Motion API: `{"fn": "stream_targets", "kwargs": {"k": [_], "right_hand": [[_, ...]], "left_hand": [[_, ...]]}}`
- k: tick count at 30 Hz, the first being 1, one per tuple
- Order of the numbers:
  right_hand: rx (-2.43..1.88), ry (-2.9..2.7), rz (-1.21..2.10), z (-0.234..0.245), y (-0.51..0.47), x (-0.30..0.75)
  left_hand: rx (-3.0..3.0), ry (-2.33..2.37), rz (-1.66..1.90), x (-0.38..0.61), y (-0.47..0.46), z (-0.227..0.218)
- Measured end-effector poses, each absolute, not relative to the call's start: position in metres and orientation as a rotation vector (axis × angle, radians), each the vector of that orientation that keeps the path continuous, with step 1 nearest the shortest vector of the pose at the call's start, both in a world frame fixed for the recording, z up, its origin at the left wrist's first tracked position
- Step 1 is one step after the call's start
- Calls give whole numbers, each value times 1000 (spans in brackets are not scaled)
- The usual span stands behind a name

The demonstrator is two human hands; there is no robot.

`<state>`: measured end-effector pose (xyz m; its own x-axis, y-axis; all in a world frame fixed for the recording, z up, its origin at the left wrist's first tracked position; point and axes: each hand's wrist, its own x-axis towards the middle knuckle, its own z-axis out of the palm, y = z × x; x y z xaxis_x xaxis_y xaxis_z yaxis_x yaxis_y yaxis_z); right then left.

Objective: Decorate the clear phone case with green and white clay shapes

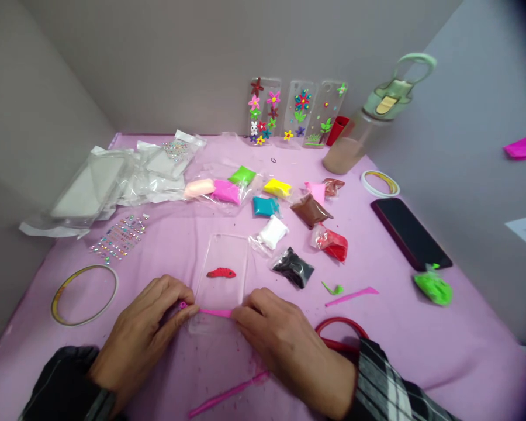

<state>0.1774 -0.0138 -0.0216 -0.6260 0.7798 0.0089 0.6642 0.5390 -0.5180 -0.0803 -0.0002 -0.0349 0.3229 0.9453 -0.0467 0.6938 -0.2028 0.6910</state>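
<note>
My left hand point(146, 324) and my right hand point(280, 339) hold the two ends of a thin pink modelling tool point(210, 311) at the near edge of a clear phone case point(223, 272). Both hands are closed in a pinch on the tool. A small red clay shape point(221, 273) lies on the case. Beyond it lie several small bags of clay: white point(272, 232), black point(293, 268), red point(331, 242), brown point(310, 210), teal point(265, 206), yellow point(277, 187) and pink point(227, 191).
Three decorated cases point(296, 111) lean on the back wall beside a bottle point(368, 126). A dark phone point(409, 233) and green clay point(433, 287) lie right. Tape rings point(84, 294) and gem stickers point(119, 237) lie left. Pink tools point(353, 296) and red scissors point(342, 333) are near.
</note>
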Motion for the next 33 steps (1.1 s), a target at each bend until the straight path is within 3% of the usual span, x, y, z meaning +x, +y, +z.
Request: {"fn": "stream_targets", "kwargs": {"k": [24,33], "right_hand": [[-1211,-2056,1058,-18,-7,178],[-1199,-2251,820,-23,-8,181]], "left_hand": [[1944,1315,666,-88,2,-34],[2149,1279,729,-89,1,-36]]}}
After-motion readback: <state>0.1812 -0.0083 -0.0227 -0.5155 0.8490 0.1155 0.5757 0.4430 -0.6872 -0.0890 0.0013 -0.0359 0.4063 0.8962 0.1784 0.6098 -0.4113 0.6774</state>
